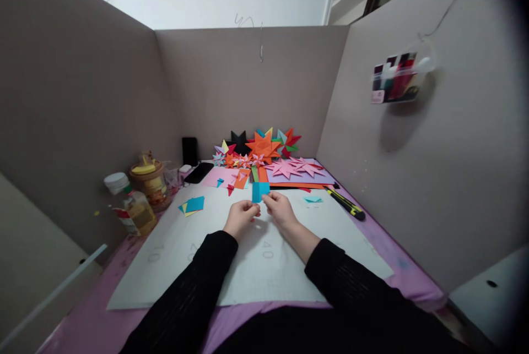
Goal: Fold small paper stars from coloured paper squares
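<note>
A small blue paper is held up between my two hands over the white sheet. My left hand pinches its lower left edge, and my right hand grips its right side. To the left lies a small stack of blue and yellow paper squares. A folded light-teal piece rests on the sheet to the right of my hands.
Folded paper stars stand at the back, with pink stars in front. A yellow-black cutter lies right. Glue bottle, tub and phone are at left. Partitions surround the desk.
</note>
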{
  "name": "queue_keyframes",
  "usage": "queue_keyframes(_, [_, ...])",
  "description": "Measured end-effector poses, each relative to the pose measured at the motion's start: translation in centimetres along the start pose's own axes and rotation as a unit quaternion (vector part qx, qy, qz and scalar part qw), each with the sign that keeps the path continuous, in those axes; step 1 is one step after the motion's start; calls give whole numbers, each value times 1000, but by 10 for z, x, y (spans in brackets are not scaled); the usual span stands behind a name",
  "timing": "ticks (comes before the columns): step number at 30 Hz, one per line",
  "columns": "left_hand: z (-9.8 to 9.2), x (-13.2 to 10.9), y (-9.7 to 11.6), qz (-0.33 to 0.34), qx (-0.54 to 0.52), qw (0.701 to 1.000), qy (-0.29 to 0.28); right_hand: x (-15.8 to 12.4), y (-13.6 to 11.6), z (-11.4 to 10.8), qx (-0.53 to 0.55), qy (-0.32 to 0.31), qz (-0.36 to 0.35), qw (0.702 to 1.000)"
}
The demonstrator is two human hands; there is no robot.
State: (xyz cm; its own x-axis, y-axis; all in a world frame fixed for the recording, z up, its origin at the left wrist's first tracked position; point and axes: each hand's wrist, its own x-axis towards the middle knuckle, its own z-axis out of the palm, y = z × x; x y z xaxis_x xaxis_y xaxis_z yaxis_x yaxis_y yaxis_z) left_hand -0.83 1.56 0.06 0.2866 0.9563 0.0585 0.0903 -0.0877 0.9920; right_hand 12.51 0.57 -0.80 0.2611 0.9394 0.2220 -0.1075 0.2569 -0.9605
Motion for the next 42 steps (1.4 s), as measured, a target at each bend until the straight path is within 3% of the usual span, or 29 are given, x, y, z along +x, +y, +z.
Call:
queue_keyframes(4, [-4,3,-5,39,40,998,-4,7,-1,-9,-4,24,2,1000])
queue_keyframes(8, [-20,5,-1,186,149,971,21,8,-6,-12,-20,-50,37,998])
queue_keyframes(14, [-41,3,10,302,293,903,-85,6,-12,-14,-90,-152,48,983])
queue_keyframes(19, [-46,1,13,308,303,898,-79,7,-9,-17,-121,-166,41,978])
queue_keyframes(25, [-47,2,10,325,373,861,-119,7,-6,-17,-105,-174,40,978])
queue_keyframes(34, [-46,5,10,305,293,901,-100,5,-10,-16,-72,-186,34,979])
queue_keyframes(42, [-43,5,9,310,298,900,-77,4,-14,-15,-54,-178,19,982])
